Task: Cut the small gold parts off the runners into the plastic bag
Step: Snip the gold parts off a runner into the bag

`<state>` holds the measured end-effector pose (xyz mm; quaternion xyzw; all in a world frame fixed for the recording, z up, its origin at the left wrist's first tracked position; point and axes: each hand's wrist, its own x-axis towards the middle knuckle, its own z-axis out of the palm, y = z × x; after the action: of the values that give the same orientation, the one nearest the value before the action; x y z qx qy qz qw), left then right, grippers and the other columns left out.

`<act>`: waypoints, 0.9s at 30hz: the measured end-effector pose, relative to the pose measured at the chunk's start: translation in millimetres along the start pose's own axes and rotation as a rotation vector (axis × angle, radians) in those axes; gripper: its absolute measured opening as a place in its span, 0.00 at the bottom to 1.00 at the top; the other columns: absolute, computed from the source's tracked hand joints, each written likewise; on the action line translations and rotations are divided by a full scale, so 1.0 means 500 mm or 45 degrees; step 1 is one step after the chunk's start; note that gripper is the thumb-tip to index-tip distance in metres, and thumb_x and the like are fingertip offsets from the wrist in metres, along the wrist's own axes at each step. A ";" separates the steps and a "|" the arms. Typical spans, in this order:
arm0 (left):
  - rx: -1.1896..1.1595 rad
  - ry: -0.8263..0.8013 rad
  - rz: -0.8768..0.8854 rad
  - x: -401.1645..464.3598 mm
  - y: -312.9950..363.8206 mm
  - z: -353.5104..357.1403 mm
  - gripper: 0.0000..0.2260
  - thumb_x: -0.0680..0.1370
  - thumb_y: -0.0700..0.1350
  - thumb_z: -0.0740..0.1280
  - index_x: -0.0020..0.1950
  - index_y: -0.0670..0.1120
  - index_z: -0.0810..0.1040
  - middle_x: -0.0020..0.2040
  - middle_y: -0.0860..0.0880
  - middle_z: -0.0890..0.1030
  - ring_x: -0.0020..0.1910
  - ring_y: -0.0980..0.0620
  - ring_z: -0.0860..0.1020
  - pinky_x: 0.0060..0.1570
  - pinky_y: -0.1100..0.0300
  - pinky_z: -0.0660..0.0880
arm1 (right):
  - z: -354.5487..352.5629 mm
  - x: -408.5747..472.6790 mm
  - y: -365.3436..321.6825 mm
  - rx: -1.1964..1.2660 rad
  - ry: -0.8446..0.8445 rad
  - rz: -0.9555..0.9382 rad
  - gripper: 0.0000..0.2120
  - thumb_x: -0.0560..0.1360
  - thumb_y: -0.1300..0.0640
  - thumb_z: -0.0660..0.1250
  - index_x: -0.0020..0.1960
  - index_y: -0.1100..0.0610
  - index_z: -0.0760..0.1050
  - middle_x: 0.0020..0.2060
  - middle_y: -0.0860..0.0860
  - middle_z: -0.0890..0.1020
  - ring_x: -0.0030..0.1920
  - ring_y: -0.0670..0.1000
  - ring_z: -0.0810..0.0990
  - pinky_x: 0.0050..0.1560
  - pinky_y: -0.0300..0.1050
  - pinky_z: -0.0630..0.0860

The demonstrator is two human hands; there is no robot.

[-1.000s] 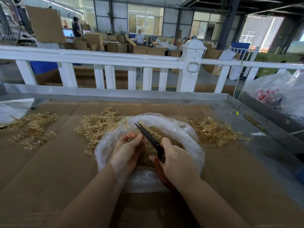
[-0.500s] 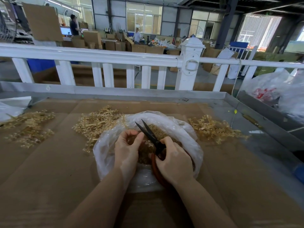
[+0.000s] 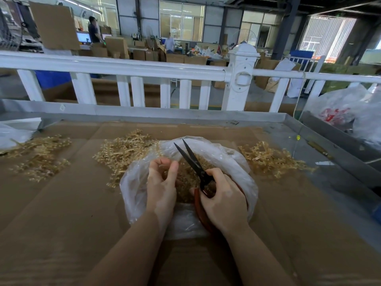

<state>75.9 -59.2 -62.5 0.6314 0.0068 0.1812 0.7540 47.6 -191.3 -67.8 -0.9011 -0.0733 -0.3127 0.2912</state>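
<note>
Centre of frame: the black-bladed scissors with red-brown handles [image 3: 194,162] now stand with blades parted in a narrow V, tips pointing toward the top of the frame above the bag mouth. A second ago they were closed to a single line; half a second ago they had begun to spread. So one snip is over and the tool is reset for another.

Right hand [image 3: 223,200] is wrapped round the scissor handles, fingers curled through and over them, lower centre-right.

Left hand [image 3: 161,182], centre, has fingertips bunched together in a pinch at the near edge of the blades. It has crept slightly toward the blades over the last second. What it pinches is mostly hidden by the fingers (presumably a gold runner; cannot confirm).

Crumpled clear plastic bag [image 3: 233,159] lies open under both hands, holding a mound of small gold cut parts [image 3: 185,182].

Uncut gold plastic runners [image 3: 123,151] lie heaped just left of the bag; another heap [image 3: 270,157] to its right, a third [image 3: 39,153] at the left edge, all on the brown cardboard-covered table [image 3: 61,213].

Judgement: mid-cycle, much stock left.
</note>
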 end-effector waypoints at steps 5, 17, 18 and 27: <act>-0.009 0.033 -0.019 0.004 -0.010 -0.002 0.12 0.78 0.40 0.67 0.52 0.55 0.69 0.48 0.44 0.79 0.49 0.49 0.80 0.53 0.56 0.77 | -0.002 -0.003 -0.002 0.007 -0.021 -0.036 0.19 0.69 0.49 0.76 0.56 0.53 0.77 0.45 0.47 0.81 0.46 0.46 0.79 0.46 0.36 0.74; -0.629 -0.006 -0.329 0.021 0.003 -0.006 0.05 0.80 0.37 0.62 0.45 0.42 0.76 0.35 0.49 0.83 0.36 0.56 0.82 0.36 0.66 0.78 | -0.005 -0.005 -0.008 0.026 -0.060 -0.139 0.21 0.68 0.46 0.75 0.57 0.54 0.77 0.46 0.48 0.82 0.48 0.47 0.80 0.46 0.37 0.76; -0.655 -0.011 -0.344 0.022 0.004 -0.007 0.05 0.80 0.37 0.62 0.45 0.42 0.76 0.36 0.49 0.84 0.37 0.56 0.83 0.37 0.66 0.79 | -0.005 -0.005 -0.009 0.023 -0.062 -0.145 0.21 0.69 0.46 0.75 0.57 0.54 0.77 0.46 0.48 0.82 0.48 0.47 0.80 0.46 0.37 0.76; -0.733 -0.065 -0.337 0.030 0.000 -0.010 0.05 0.78 0.35 0.63 0.44 0.43 0.74 0.43 0.43 0.83 0.43 0.50 0.83 0.52 0.57 0.80 | -0.006 -0.005 -0.011 0.042 -0.098 -0.167 0.21 0.70 0.44 0.73 0.57 0.54 0.76 0.47 0.48 0.82 0.50 0.48 0.80 0.47 0.44 0.79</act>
<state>88.5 -50.3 -60.3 0.3900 0.0183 0.0599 0.9187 42.5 -188.2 -64.8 -0.9008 -0.1484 -0.2951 0.2818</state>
